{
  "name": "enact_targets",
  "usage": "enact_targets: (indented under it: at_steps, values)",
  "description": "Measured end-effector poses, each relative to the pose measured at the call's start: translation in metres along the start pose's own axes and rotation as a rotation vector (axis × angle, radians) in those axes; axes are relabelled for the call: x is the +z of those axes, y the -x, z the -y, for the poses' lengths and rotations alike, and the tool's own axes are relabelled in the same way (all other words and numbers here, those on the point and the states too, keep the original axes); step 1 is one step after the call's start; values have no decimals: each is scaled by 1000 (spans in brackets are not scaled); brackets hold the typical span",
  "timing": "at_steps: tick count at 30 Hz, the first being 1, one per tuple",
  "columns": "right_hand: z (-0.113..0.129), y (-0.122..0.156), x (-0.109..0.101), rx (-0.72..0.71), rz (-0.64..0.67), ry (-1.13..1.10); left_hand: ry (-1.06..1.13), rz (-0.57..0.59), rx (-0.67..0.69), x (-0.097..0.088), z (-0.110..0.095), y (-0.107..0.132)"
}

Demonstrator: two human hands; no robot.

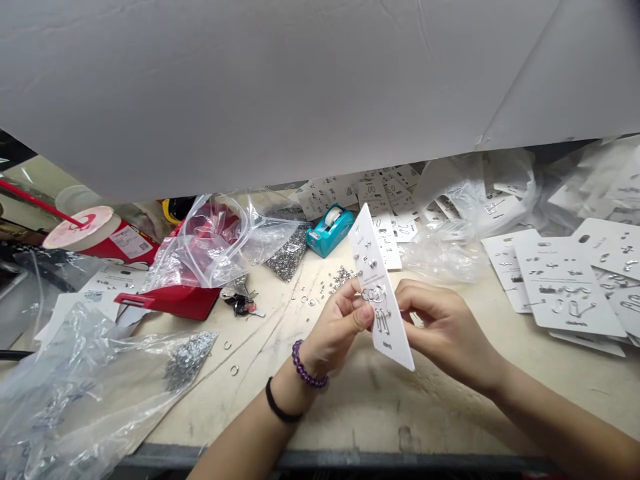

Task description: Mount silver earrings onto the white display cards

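A white earring card (383,293) stands nearly upright, turned edgewise, above the table. It carries several small studs and hoops and some longer metal pieces. My left hand (345,320), with a purple bead bracelet and a black band at the wrist, grips its left side, thumb on the front by the hoops. Behind the card, my right hand (445,327) has its fingers curled and pressed together at the back; its fingertips are partly hidden, and what they hold cannot be made out. Loose small metal earring pieces (343,279) lie just beyond my left hand.
A teal tape dispenser (330,230) stands behind the card. Filled earring cards (567,283) are stacked at right. Left are a red scoop (187,301), clear bags (65,393) and a red tub (125,240). A large white panel (300,93) overhangs the back.
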State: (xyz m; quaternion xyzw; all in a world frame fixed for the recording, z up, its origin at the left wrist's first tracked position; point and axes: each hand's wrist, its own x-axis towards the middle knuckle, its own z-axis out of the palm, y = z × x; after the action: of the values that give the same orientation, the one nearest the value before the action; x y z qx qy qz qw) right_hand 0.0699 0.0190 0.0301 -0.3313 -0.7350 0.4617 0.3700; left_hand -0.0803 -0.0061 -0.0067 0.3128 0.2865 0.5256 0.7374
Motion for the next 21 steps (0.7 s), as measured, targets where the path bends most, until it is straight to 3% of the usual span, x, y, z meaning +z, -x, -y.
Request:
enact_targets:
  at_steps: [5,14,21]
  values:
    - [1,0,0,1,15,-36,38,67,15,2,-3,1]
    - [3,2,4,-79,-70,35,107,19,2,7,1,5]
    - [3,3,5,-83,-2,-9,52,11,-5,14,-3,4]
